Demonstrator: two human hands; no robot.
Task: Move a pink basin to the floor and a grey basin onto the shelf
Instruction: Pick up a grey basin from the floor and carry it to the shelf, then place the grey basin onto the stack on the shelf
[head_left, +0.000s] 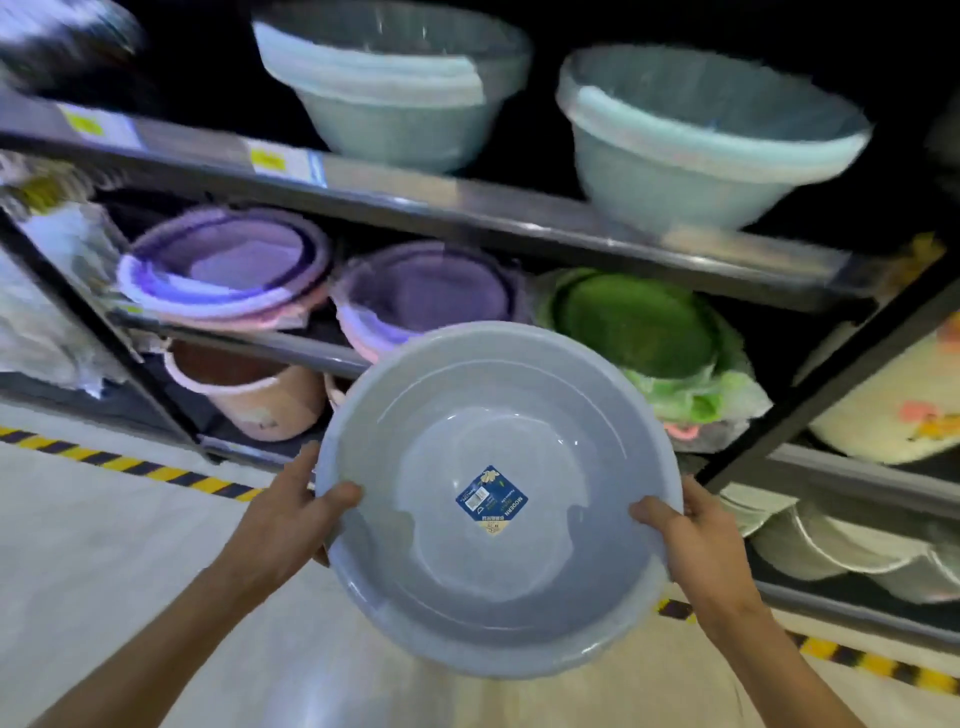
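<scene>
Gripping the grey basin (498, 499) by its rim, left hand (291, 512) and right hand (698, 540) clamped, I hold it below the shelf (467, 208), not yet placed; the pink basin's whereabouts look unclear.

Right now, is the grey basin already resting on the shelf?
No, the grey basin is held in the air in front of the shelf, gripped at its rim by the left hand and right hand.

— Held where?
— Grey basin (497, 499) gripped at opposite rims by left hand (284, 512) and right hand (702, 545), thumbs inside, above floor (104, 545).
— Behind?
— Shelf (467, 208): purple basins (228, 260), green basins (639, 322).
</scene>
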